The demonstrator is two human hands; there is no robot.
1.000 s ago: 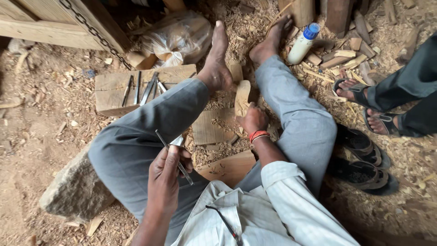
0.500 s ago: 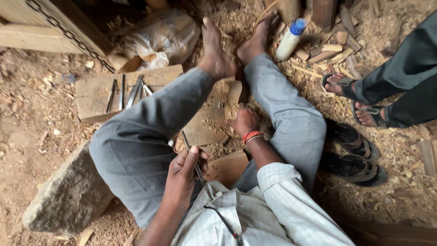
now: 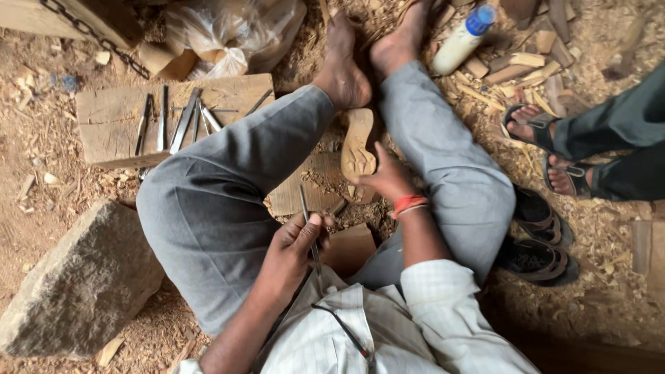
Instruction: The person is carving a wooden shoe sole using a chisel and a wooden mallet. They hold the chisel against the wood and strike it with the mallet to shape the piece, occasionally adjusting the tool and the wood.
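From the head view, we see our left hand (image 3: 294,242) closed around a thin metal tool (image 3: 308,225), pinched between thumb and fingers with the shaft pointing up and away from us. Our right hand (image 3: 384,179) holds the near end of a carved wooden piece (image 3: 358,145), which lies on the wooden board (image 3: 305,194) between our legs, its far end beside our bare foot (image 3: 343,69). Both grips are narrow and full: one on the tool, one on the carving.

To work well here, we judge that the right hand should press the carving flat against the board so it cannot rock, while the left hand brings the tool tip low and steady, fingers clear of its edge. More tools (image 3: 173,125) lie on a wooden block (image 3: 111,125) to the left, near a large stone (image 3: 76,277). Another person's sandalled feet (image 3: 547,145) stand on the right.
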